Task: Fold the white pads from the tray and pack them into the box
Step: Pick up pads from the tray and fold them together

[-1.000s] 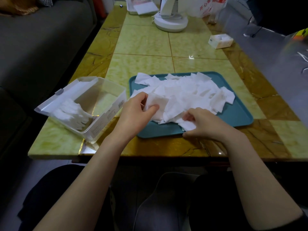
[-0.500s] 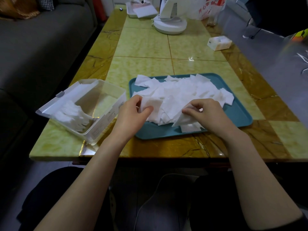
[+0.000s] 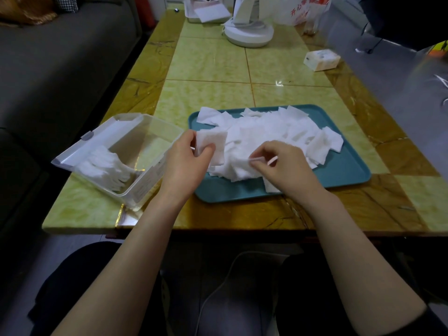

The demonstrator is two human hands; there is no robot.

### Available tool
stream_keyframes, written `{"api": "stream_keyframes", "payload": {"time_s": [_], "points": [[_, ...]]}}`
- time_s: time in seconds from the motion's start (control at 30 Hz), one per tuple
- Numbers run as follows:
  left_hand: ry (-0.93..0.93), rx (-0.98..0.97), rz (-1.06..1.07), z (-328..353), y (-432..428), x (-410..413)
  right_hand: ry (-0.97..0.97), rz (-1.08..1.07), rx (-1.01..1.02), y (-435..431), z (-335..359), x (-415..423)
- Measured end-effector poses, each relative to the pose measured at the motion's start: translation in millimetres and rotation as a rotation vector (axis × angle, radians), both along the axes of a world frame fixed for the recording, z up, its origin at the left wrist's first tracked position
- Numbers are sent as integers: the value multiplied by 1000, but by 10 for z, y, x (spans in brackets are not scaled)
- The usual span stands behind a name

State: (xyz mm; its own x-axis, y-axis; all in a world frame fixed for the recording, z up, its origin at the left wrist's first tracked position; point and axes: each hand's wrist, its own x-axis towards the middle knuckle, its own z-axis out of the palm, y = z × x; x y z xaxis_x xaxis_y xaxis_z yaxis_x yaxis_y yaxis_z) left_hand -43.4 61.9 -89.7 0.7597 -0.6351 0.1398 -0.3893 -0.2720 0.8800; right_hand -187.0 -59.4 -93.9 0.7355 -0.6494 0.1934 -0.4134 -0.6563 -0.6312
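Observation:
A teal tray near the table's front edge holds a heap of several white pads. My left hand pinches one white pad between thumb and fingers, lifted a little above the tray's left end. My right hand sits over the heap's front and pinches the thin edge of another pad between its fingertips. Left of the tray stands a clear plastic box with its lid open, and a row of folded pads lies in its left part.
On the yellow-green tiled table, a white fan base stands at the far end, a small tissue pack at far right, a white tray at the far edge. A grey sofa runs along the left.
My left hand has raised its pad up off the heap. My right hand has lifted a pad from the tray's front edge and shifted toward the middle, now pinching its edge.

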Motion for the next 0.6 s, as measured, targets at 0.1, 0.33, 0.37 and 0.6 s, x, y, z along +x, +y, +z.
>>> {"api": "stream_keyframes", "payload": {"time_s": [0.1,0.33,0.37,0.6], "points": [[7,-10,13,16,4,20,283,142,8,57,-18,-28],[26,-28,-19,-22,-8,10,321,123,8,82,12,-25],[29,-29,-22,-19,-11,7,266,105,42,94,19,-18],[107,-33,-33,-14,-27,-10,-250,-15,395,153,95,71]]}}
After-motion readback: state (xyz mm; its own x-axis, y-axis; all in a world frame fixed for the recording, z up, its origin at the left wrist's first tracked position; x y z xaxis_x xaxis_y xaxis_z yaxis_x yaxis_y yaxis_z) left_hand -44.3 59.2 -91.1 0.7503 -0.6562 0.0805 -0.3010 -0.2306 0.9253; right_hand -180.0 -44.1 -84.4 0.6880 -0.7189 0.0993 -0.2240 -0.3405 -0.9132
